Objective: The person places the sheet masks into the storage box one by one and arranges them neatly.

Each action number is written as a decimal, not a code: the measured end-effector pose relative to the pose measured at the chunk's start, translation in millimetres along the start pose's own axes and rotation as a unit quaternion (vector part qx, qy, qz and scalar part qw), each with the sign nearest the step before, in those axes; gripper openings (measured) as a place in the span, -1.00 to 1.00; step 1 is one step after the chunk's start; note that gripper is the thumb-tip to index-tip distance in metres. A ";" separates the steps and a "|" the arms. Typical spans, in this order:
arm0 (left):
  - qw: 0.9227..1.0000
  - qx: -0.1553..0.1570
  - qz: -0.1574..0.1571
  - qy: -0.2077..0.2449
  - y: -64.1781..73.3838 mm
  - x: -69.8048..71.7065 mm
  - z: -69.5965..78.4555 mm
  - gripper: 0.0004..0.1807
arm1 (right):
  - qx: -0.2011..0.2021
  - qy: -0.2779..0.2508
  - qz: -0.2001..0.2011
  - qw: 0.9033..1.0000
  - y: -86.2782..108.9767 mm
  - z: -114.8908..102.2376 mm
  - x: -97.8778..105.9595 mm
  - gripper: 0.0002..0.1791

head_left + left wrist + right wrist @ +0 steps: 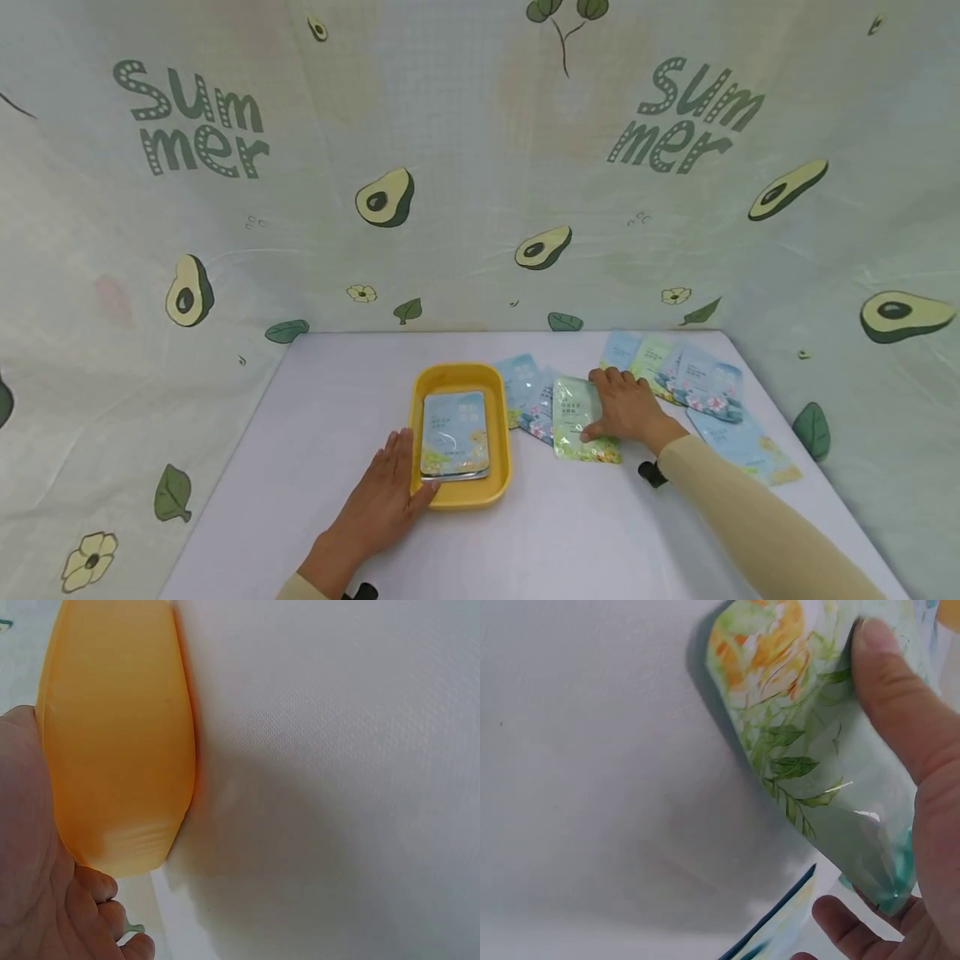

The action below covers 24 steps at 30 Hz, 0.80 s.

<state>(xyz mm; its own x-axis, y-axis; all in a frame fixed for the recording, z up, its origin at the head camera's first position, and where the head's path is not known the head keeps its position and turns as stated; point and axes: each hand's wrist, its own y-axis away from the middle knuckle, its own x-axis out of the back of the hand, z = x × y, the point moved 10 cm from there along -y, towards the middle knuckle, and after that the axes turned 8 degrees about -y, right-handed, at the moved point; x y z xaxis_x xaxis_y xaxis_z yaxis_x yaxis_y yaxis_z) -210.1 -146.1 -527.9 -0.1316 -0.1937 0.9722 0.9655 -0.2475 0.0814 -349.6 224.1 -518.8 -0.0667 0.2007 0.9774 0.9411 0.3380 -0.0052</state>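
Observation:
My left hand [382,496] rests against the left side of a yellow tray [460,503], fingers extended along its wall and thumb by the near rim. The left wrist view shows the palm right at the tray's outer wall [120,735]. Inside the tray lies a small stack of face mask packets, a light blue one [455,433] on top. My right hand [628,408] grips a green face mask packet [576,417] with yellow flowers by its right side. Up close, the thumb presses on the packet's printed face [780,697] and the fingertips show past its far edge.
Between tray and right hand lie a blue packet [516,375] and a floral packet [537,410], partly overlapped. At the right are more packets: a green one [649,357], a floral one [705,379] and a light blue one [750,450]. A printed curtain [465,275] stands behind the white table [337,392].

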 end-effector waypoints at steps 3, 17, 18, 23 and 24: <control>1.000 -0.001 -0.001 -0.001 0.1 0.6 1.4 0.04 | 0.003 0.000 0.021 1.000 2.6 -3.8 7.7 0.18; 1.000 0.000 0.008 0.005 1.3 0.4 1.6 0.02 | 0.028 -0.068 0.141 0.987 33.4 -27.6 30.2 -0.22; 1.000 0.001 0.006 0.004 1.1 0.3 1.7 0.02 | 0.026 -0.080 0.146 0.986 35.4 -27.3 30.3 -0.25; 1.000 0.002 0.004 0.005 0.6 0.3 1.6 0.02 | 0.015 -0.138 0.157 0.978 41.6 -24.8 30.7 -0.26; 1.000 0.002 0.004 0.003 0.6 0.1 1.3 0.02 | 0.011 -0.151 0.158 0.976 42.1 -23.7 31.1 -0.24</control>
<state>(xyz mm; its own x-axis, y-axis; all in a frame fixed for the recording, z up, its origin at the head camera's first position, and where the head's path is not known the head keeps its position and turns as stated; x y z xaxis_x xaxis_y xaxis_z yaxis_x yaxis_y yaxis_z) -209.1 -145.0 -527.4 -0.1262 -0.2014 0.9714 0.9674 -0.2417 0.0755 -304.2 222.8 -483.6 0.1284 0.5585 0.8195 0.9236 0.2337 -0.3040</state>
